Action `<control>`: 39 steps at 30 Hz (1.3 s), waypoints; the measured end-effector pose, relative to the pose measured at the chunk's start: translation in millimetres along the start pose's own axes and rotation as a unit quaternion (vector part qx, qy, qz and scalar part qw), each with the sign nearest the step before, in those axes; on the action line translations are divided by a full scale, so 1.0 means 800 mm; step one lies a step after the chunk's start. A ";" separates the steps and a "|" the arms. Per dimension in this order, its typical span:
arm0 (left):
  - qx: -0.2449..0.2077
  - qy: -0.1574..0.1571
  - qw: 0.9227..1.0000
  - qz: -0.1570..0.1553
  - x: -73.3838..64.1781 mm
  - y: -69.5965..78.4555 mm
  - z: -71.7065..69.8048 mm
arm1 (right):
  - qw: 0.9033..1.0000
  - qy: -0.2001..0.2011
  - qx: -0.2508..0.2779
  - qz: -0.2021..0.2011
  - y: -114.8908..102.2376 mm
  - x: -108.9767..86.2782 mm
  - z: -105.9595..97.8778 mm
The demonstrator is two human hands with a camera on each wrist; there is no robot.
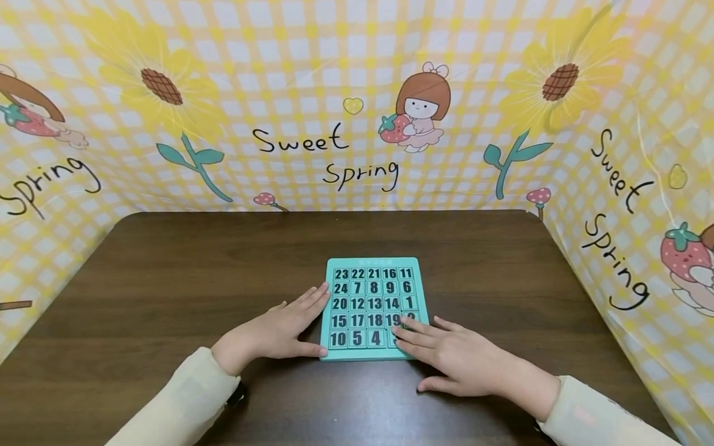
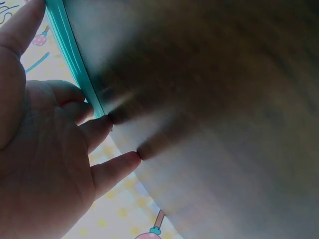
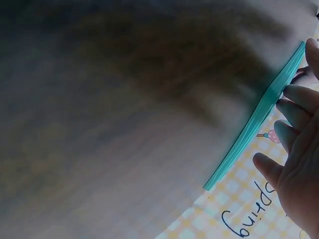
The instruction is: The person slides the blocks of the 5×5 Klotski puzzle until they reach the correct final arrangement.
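Note:
A turquoise number slide puzzle (image 1: 368, 356) lies flat on the table, its light tiles printed with black numbers. The top row reads 23, 22, 21, 16, 11. My left hand (image 1: 281, 326) rests at the puzzle's left side, fingertips at the upper part of that edge and thumb at the bottom left corner. In the left wrist view its fingers (image 2: 115, 174) reach out fairly straight beside the turquoise rim. My right hand (image 1: 463, 359) lies over the lower right corner, extended fingers on the tiles and thumb apart below the frame. Those fingers partly hide the bottom right tiles.
The dark brown wooden table (image 1: 223, 248) extends around the puzzle on all sides. A yellow checked cloth (image 1: 290, 80) with flowers and "Sweet Spring" lettering hangs along its back and both sides. Light sleeves (image 1: 189, 393) cover both forearms.

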State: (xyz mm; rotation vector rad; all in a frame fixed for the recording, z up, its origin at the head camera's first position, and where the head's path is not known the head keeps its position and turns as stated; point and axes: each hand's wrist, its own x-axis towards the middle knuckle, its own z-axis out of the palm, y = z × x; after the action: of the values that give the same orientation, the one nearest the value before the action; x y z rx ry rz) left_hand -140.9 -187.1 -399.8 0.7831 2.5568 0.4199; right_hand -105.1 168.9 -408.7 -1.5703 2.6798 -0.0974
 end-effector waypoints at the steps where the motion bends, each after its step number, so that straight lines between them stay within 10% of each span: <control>1: 0.001 0.000 1.000 0.001 0.000 0.000 0.000 | 1.000 0.000 0.000 0.001 0.000 -0.001 0.000; 25: 0.003 0.004 1.000 -0.004 0.000 0.000 0.000 | 0.999 0.031 -0.011 0.005 0.010 -0.032 0.005; 39: 0.004 0.002 1.000 -0.006 -0.001 0.002 0.000 | 0.999 0.014 -0.008 -0.040 -0.004 0.011 0.010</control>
State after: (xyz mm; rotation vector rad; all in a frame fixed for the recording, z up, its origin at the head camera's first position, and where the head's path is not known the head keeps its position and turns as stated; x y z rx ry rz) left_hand -139.6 -186.4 -399.2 0.7712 2.5657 0.4087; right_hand -106.3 159.1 -416.6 -1.6938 2.6444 -0.1007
